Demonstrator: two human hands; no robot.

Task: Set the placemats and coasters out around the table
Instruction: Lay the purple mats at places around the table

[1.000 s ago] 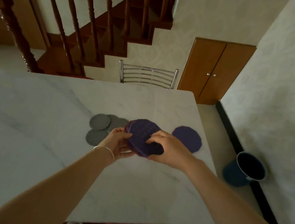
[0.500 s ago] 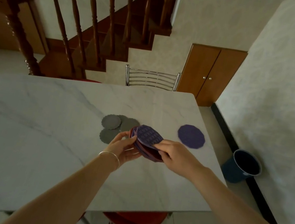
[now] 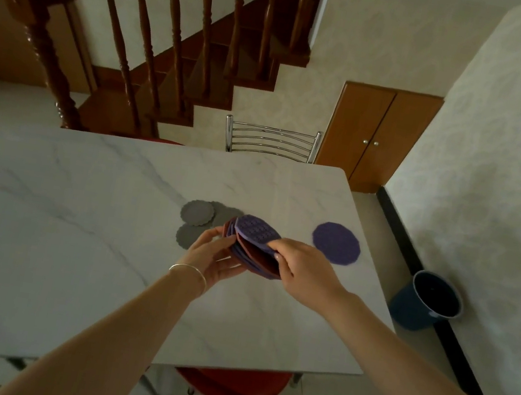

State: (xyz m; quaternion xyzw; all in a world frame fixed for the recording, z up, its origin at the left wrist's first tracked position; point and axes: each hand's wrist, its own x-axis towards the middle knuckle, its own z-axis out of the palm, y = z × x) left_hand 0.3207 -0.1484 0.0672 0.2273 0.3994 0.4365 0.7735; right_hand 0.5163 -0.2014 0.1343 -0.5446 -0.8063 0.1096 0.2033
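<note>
A: Colours on the table (image 3: 71,233)?
B: Top is white marble with faint grey veining. Three coasters (image 3: 198,212), plain grey, scalloped rims. One placemat (image 3: 335,248) lying flat: purple, finely textured.
A: The held stack (image 3: 256,245)?
B: Top mat purple with a grid of darker dots; layers beneath alternate purple and reddish-brown.
A: Surroundings?
B: Chair seat (image 3: 245,393) red. Bucket (image 3: 424,304) dark blue. Cabinet doors (image 3: 378,134) orange-brown wood. Banister (image 3: 134,36) dark red-brown, glossy.
</note>
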